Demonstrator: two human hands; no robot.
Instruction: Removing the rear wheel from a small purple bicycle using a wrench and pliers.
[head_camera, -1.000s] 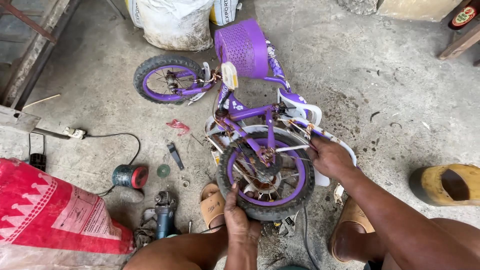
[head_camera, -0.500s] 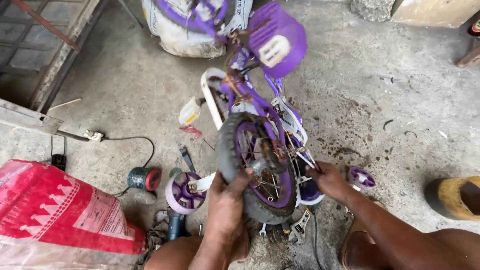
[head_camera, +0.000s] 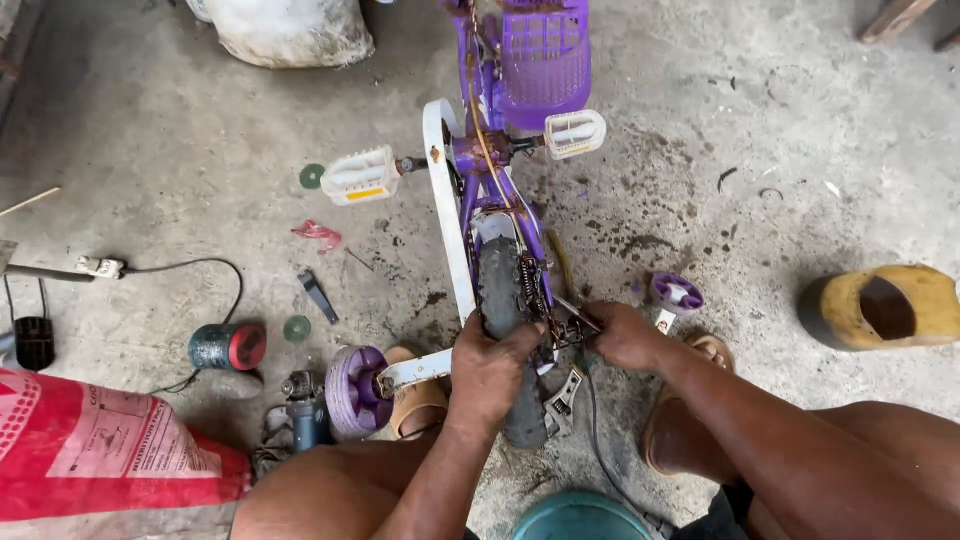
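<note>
A spool (head_camera: 227, 346), a grinder (head_camera: 300, 405) and a wrench (head_camera: 563, 398) lie on the floor by my knees. The purple bicycle (head_camera: 500, 190) stands upside down before me, its chain rusty; my left hand (head_camera: 490, 366) grips its rear tyre (head_camera: 500, 285), my right hand (head_camera: 622, 335) pinches the axle.

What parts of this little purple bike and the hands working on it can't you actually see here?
Head view only:
- Front of the bike: cut off by the top edge above the basket.
- Rear wheel hub: covered by the left hand and right hand.
- What the right hand pinches at the axle: too small to tell.
- Wrench on the floor: partly under the wheel.
- Green round thing: cut off by the bottom edge.
</note>
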